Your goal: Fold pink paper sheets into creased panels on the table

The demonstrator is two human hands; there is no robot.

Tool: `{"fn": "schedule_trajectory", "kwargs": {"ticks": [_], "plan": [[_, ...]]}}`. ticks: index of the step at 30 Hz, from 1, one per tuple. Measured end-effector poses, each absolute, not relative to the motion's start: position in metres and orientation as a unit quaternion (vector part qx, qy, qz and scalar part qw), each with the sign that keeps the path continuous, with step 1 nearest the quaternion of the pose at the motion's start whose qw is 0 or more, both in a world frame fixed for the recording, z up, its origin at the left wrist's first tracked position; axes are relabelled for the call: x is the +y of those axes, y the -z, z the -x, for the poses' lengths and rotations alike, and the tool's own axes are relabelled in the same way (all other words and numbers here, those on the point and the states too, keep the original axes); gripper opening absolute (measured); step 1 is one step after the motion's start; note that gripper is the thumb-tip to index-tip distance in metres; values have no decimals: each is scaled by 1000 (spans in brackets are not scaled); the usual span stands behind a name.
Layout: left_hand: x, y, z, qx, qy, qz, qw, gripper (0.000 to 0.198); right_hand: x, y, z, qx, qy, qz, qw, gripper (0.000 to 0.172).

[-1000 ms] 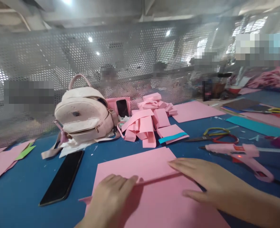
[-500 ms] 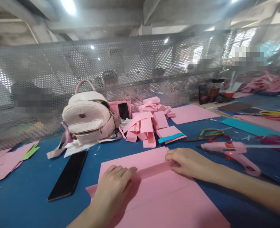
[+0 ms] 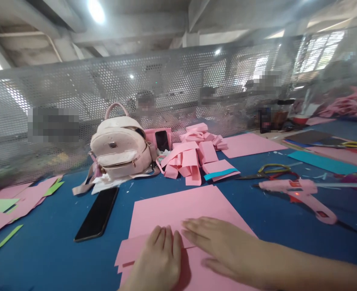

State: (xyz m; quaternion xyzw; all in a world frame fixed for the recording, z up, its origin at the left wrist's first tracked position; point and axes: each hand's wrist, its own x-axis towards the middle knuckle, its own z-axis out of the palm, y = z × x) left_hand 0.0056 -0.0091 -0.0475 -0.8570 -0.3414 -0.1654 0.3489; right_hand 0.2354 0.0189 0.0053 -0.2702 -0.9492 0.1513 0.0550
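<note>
Pink paper sheets (image 3: 172, 210) lie in front of me. A narrower folded pink paper strip (image 3: 133, 248) crosses them, and its left end sticks out past the sheets' edge. My left hand (image 3: 162, 258) is closed, with bent fingers held together and pressed down on the folded strip; its thumb is hidden. Beside it, my right hand (image 3: 221, 242) lies flat on the pink paper, fingers stretched out and pointing left, slightly blurred.
A phone (image 3: 97, 216) and a pale backpack (image 3: 120, 151) are on the left. Folded pink pieces (image 3: 189, 155) form a pile behind. To the right lie a pink glue gun (image 3: 302, 190) and scissors (image 3: 272, 170). A perforated metal screen (image 3: 178, 76) stands at the back.
Both hands have moved nearer to me along the paper. My right hand has let go of the strip's raised edge and flattened out. The fold now lies lower. The view has shifted slightly left.
</note>
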Motion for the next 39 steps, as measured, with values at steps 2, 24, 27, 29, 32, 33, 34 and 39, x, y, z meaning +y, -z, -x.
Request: {"fn": "schedule_trajectory", "kwargs": {"ticks": [2,24,27,29,32,33,34,39], "plan": [[-20,59,-5,-358,136,859,341,36,14,-11,-232,-939,-224,258,31,70],[-84,35,83,-458,63,850,251,86,5,11,-301,-900,-187,393,31,86],[-85,30,86,-456,63,854,241,87,5,11,-305,-899,-169,402,30,89],[-83,30,89,-454,67,856,239,86,6,9,-307,-897,-161,411,24,89],[-76,29,88,-458,91,856,224,71,11,4,-309,-900,-149,406,41,80],[-72,29,84,-461,103,856,211,61,13,2,-309,-900,-142,408,49,76],[-68,27,79,-467,113,856,192,49,16,1,-309,-900,-133,412,54,72],[-42,8,29,-459,152,873,63,20,26,-8,-297,-911,-88,391,94,42]]}}
